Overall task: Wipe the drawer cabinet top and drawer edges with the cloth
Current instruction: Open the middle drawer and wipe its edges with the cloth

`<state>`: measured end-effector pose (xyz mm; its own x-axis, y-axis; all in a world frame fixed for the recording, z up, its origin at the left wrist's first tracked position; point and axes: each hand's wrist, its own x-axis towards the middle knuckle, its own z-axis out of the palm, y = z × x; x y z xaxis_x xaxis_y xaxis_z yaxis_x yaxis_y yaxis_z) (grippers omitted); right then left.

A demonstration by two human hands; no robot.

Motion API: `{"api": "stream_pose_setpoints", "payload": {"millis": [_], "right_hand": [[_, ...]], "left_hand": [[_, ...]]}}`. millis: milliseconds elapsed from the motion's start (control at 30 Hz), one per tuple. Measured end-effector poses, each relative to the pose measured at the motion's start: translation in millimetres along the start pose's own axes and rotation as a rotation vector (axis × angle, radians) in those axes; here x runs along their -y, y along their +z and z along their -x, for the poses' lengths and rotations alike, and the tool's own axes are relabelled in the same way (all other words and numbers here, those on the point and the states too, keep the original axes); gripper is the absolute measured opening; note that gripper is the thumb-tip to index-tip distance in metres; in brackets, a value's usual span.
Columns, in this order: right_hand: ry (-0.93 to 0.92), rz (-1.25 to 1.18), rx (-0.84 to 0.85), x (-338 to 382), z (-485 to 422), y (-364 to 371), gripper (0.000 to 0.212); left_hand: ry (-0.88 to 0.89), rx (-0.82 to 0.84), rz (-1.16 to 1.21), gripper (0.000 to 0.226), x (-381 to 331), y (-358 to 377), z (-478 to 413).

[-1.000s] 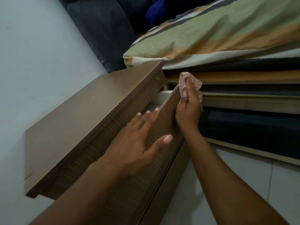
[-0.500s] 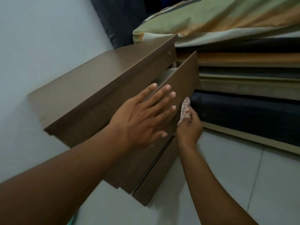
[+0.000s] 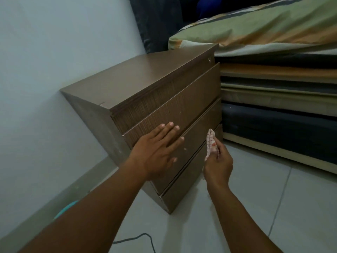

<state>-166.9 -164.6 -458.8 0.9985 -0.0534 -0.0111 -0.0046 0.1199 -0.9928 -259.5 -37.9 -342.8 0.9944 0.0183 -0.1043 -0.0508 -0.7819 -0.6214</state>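
The cloth [image 3: 211, 143] is gripped by the right hand [image 3: 218, 166] at the drawer [image 3: 198, 137] edge, running toward 1 o'clock, while the left hand [image 3: 156, 154] is laid flat and released at 9 o'clock.

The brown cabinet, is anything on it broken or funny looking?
Yes, a little. The cabinet has a small pale chip at its top front corner, where the brown finish looks broken. A few pale specks mark the drawer front near the left hand. The drawers look shut and straight. The right hand holds the cloth.
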Motion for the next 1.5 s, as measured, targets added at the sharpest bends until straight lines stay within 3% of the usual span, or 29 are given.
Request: {"api": "stream_pose_setpoints", "payload": {"millis": [200, 333, 667, 967, 1500], "right_hand": [[-0.098, -0.005, 0.084, 6.3, 2.3, 11.4, 0.037], [-0.124, 0.023, 0.120, 3.4, 4.3, 13.2, 0.038], [-0.244, 0.134, 0.301, -10.4, 15.2, 4.9, 0.038], [-0.264, 0.169, 0.302, -16.7, 8.3, 3.2, 0.037], [-0.214, 0.175, 0.238, -22.9, -4.3, -14.1, 0.037]], "left_hand": [[-0.039, -0.195, 0.262, 0.067, -19.7, 28.7, 12.6], [-0.109, -0.203, 0.483, 0.064, -53.8, 53.7, 33.4], [-0.486, -0.395, 0.788, 0.067, -99.5, 66.6, 37.1], [-0.514, -0.469, 0.760, 0.076, -101.0, 70.2, 34.1], [-0.624, -0.362, 0.717, 0.089, -98.3, 49.9, 19.0]]}}
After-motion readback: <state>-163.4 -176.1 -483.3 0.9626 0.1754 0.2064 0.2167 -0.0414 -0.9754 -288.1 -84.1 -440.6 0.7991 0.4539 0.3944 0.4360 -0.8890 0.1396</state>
